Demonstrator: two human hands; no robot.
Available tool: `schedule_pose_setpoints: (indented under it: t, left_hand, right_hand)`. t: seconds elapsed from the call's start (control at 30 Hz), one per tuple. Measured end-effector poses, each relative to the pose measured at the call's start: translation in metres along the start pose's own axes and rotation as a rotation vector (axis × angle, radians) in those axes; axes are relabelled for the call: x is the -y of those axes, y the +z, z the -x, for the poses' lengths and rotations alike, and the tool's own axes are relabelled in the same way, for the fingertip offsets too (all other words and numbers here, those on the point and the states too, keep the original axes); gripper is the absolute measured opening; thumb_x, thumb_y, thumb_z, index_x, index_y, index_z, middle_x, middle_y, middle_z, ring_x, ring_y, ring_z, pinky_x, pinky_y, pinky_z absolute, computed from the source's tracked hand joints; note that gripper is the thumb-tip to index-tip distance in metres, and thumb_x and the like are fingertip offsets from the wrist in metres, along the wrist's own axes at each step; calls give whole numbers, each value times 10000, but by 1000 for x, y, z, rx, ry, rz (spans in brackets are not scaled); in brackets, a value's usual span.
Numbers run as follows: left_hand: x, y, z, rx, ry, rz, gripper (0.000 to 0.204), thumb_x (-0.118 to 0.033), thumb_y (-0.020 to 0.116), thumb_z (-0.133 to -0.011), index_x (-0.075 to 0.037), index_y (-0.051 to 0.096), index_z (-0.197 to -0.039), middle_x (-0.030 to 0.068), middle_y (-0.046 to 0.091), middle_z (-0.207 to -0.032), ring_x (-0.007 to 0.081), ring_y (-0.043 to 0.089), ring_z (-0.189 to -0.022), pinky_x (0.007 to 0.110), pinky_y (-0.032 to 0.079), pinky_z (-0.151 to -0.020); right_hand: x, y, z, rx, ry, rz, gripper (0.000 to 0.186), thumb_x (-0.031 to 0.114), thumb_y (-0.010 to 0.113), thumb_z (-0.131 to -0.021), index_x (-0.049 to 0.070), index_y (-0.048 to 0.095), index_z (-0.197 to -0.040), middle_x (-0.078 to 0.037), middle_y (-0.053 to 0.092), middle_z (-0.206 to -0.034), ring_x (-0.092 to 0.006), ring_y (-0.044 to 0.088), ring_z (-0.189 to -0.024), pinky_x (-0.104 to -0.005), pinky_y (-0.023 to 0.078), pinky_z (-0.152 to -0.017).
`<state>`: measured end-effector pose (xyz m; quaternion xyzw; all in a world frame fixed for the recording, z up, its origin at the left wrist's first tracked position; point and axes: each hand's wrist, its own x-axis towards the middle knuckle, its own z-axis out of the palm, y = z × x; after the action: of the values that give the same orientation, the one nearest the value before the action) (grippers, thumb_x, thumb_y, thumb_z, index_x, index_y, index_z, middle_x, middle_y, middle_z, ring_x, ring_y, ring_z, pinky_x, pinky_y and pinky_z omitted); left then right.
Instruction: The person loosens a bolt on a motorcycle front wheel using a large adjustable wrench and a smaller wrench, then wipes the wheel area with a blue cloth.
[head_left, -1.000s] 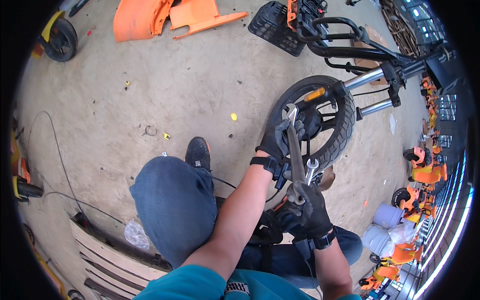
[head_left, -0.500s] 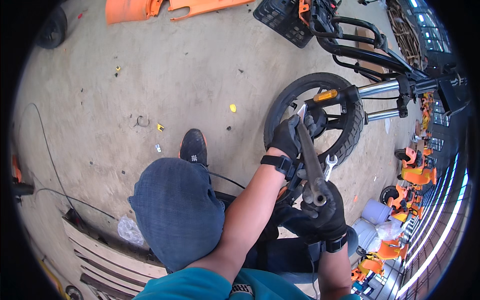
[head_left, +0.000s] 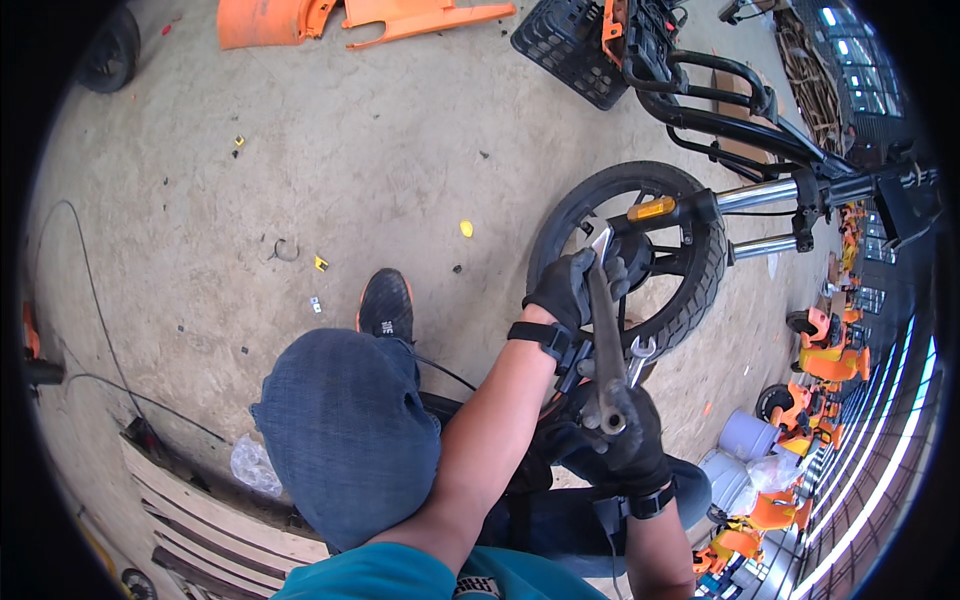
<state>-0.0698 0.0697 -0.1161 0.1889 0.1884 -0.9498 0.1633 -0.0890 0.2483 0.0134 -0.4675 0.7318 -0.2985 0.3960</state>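
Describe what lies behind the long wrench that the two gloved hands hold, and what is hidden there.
Behind the long wrench lies the black wheel with its spokes and tyre, on the concrete floor. The left hand covers the hub area; the right hand grips the lower end, beside a smaller spanner.

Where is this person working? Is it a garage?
Probably a scooter or motorbike repair workshop: a bare concrete floor, a black spoked front wheel on chrome forks, loose orange plastic body panels, and more orange scooters parked nearby.

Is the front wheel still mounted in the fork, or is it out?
Mounted. The wheel sits between the chrome fork tubes, and the left hand holds a long wrench at its hub.
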Motion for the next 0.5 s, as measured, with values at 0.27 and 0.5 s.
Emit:
schedule_pose_setpoints:
  t: [0.27,0.5]
  left_hand:
    - [-5,-3,-7,-34,-71,63,207,-146,375,-959,-18,500,-1063,132,587,-874,224,592,-752,347,521,-695]
    - [0,-11,-16,-30,-51,122,240,-196,364,-960,-13,477,-1067,108,562,-825,209,562,-684,348,499,-608]
  right_hand:
    - [-8,4,18,9,245,324,651,141,719,-642,-34,435,-1201,-189,563,-1035,-380,573,-917,-438,477,-799]
    - [-4,3,11,8,278,236,690,138,722,-657,4,398,-1251,-181,568,-1031,-375,569,-902,-434,477,-781]
